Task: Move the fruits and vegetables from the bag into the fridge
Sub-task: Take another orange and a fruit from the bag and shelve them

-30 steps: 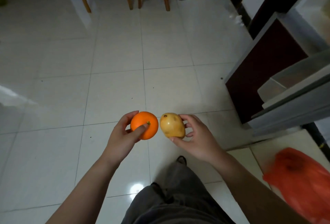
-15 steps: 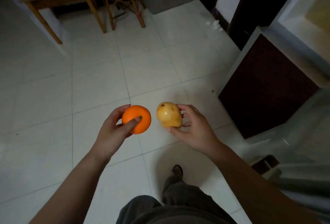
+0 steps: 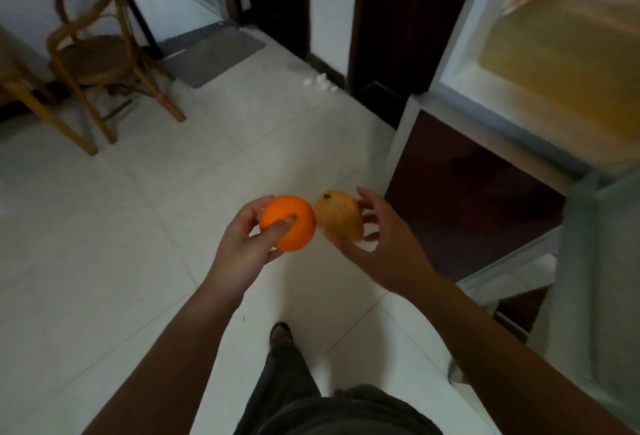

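My left hand (image 3: 244,249) grips a round orange (image 3: 288,223) in front of me, thumb across its front. Right beside it, my right hand (image 3: 384,244) holds a yellow-brown potato (image 3: 339,216) with curled fingers. The two items nearly touch at chest height over the tiled floor. The open fridge (image 3: 540,53) stands at the upper right, its lit interior and shelves visible. The bag is out of view.
The fridge's dark lower door (image 3: 460,192) juts out to the right of my hands, with an open door or drawer edge (image 3: 595,261) at far right. A wooden chair (image 3: 97,63) and a grey mat (image 3: 211,53) lie at the back left. My leg and shoe (image 3: 280,334) are below.
The view has swung up and toward the fridge; the orange bag has left the frame. Both hands keep their fruit and have moved closer to the fridge.
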